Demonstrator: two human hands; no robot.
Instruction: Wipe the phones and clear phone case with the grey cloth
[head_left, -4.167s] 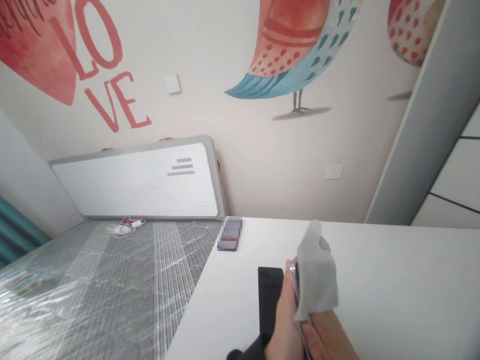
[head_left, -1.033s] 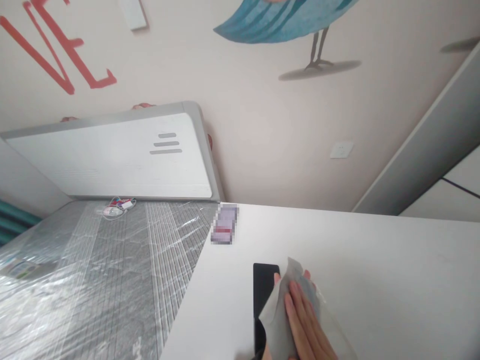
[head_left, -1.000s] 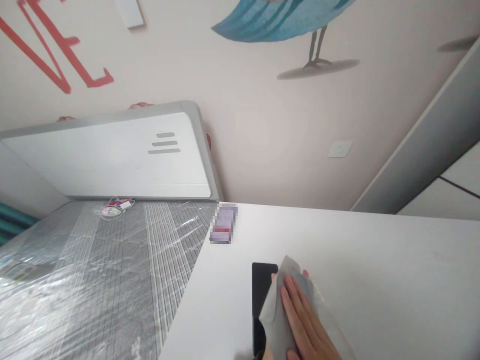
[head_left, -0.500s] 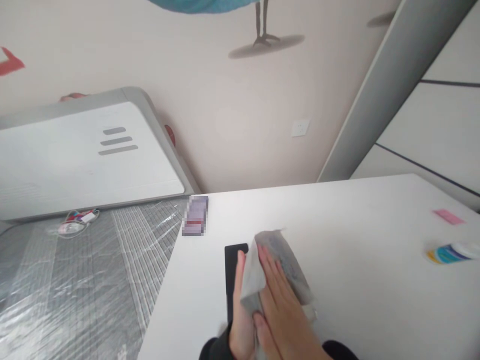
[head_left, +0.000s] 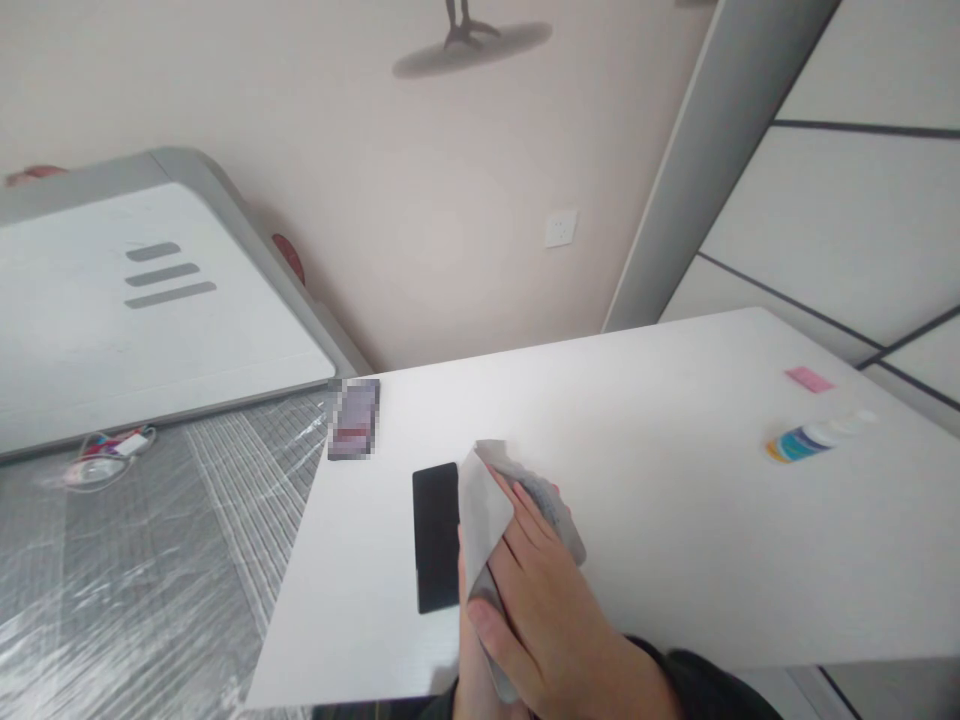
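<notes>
Two hands meet over one grey cloth point(head_left: 495, 500) near the tabletop's point(head_left: 675, 520) front-left corner, the wiping apparently mid-course. The cloth is draped over something flat; only a sliver of it shows at the right fringe, so what it is cannot be told. The right hand point(head_left: 547, 610) lies on top, its fingers point(head_left: 525, 530) spread flat and pressing the cloth down rather than pinching it. The left hand point(head_left: 469, 660) comes up underneath at the front edge, largely hidden; it seems to cup the wrapped thing, but how far its fingers are closed cannot be told.

Judged from this, the covered thing is under the cloth and being rubbed, with no sign that it is finished or set down. A black phone point(head_left: 436, 535) lies bare just left of the cloth, touching its edge, apparently not yet wiped.

Farther out, a blurred card point(head_left: 354, 418) sits at the back-left corner. A small bottle point(head_left: 814, 438) lies on its side near the right edge, well apart from the hands, with a pink slip point(head_left: 808, 379) just behind it. A plastic-wrapped mattress point(head_left: 135, 560) adjoins the left edge.
</notes>
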